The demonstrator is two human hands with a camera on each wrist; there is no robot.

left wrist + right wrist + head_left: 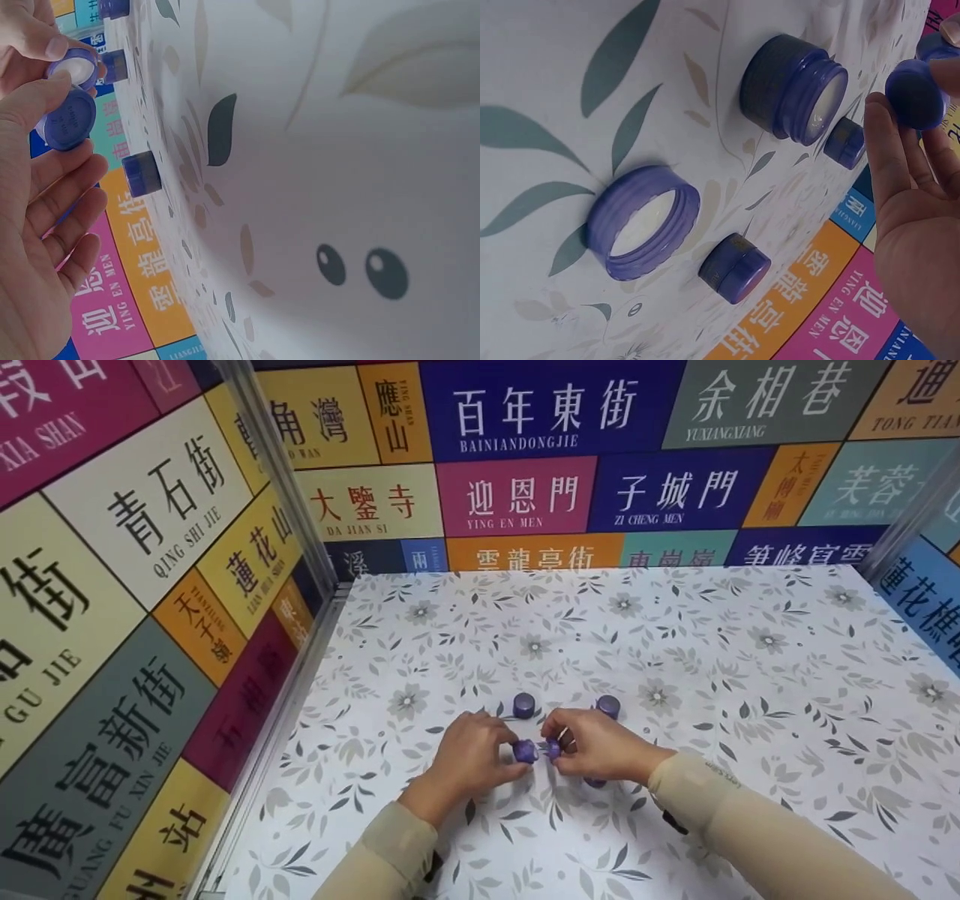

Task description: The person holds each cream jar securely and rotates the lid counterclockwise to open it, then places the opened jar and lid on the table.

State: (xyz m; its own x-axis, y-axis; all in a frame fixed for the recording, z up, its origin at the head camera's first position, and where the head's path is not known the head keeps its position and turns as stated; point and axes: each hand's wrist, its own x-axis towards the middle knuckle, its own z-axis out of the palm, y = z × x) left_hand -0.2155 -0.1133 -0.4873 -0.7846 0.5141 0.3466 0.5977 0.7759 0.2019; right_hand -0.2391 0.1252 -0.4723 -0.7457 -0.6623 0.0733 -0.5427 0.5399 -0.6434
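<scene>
One jar (69,121) in left hand (472,751), lid (913,97) in right hand (601,744), table edges (600,575) distant

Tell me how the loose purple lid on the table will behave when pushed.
The lid will likely slide rather than roll, since it lies flat, open side up. It should feel stiff, as its rim holds a neat round shape, and probably light, being shallow and hollow.

Soft light brightens the surface (570,660) around the hands (472,754) in the head view. The right wrist view looks dimmer, with a glint in the open jar (769,86) near the hands.
</scene>
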